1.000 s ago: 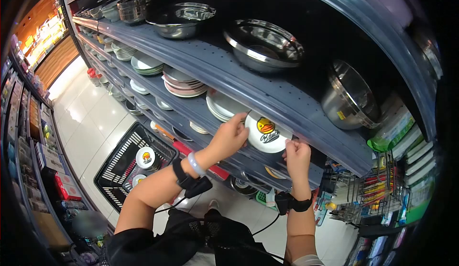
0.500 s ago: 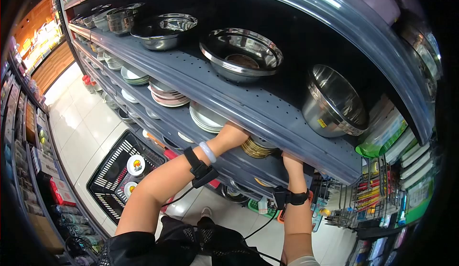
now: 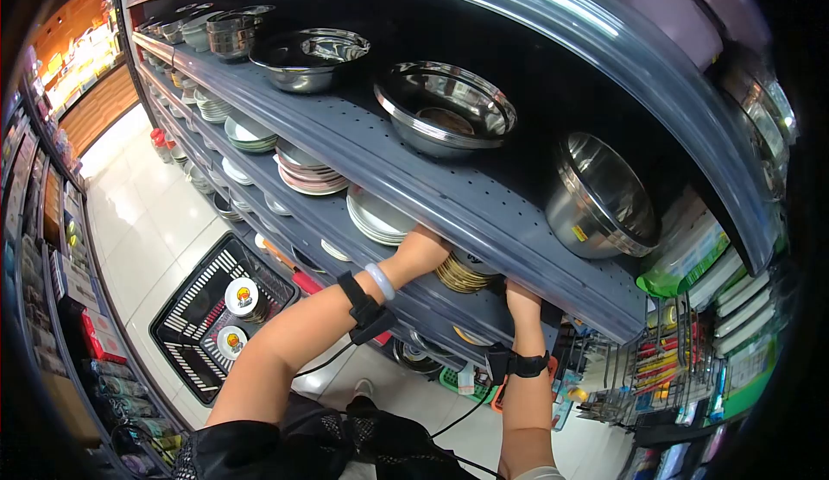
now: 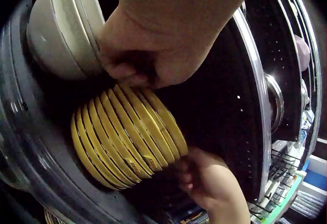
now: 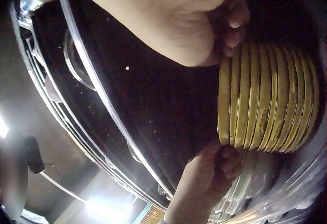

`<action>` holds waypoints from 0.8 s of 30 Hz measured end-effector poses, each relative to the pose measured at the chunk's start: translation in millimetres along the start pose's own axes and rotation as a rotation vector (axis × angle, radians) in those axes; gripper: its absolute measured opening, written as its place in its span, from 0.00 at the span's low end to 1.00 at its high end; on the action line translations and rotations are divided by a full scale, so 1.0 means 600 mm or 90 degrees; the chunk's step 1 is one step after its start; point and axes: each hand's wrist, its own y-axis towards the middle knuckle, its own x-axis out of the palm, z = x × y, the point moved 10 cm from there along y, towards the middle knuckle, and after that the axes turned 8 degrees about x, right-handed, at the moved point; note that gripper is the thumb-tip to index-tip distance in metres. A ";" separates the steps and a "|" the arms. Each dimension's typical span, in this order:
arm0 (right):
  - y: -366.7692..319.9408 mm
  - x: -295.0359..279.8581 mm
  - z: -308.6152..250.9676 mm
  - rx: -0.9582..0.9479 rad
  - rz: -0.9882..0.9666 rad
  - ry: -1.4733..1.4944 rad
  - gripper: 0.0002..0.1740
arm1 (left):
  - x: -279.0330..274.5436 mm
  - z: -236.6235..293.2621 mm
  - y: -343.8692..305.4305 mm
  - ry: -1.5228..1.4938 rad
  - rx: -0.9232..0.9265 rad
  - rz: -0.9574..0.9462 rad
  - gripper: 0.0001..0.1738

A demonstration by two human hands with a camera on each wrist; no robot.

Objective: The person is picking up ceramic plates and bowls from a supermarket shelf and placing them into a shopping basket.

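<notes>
A stack of yellow-sided plates sits on the shelf below the steel bowls, its sides plain in the left wrist view. My left hand is at one side of the stack's top, curled fingertips at the upper rim. From the opposite side my right hand pinches at the same top plate, fingers bent in. In the head view the shelf's front edge covers the fingers of both hands. White plates stand piled just left of the stack.
Steel bowls line the shelf above, whose clear-edged lip overhangs both hands. A black basket on the floor holds duck-printed plates. Wire racks hang at the right. Pink-edged plates are stacked farther left.
The duck-printed plate, held tilted out in front of the shelf a second ago, has gone in with both hands over the yellow-sided stack. Over the last half second the hands have barely moved.
</notes>
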 end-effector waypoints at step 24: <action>-0.301 0.179 -0.751 -0.258 -0.687 0.480 0.12 | -0.262 -0.318 -1.052 -0.310 -0.924 0.533 0.11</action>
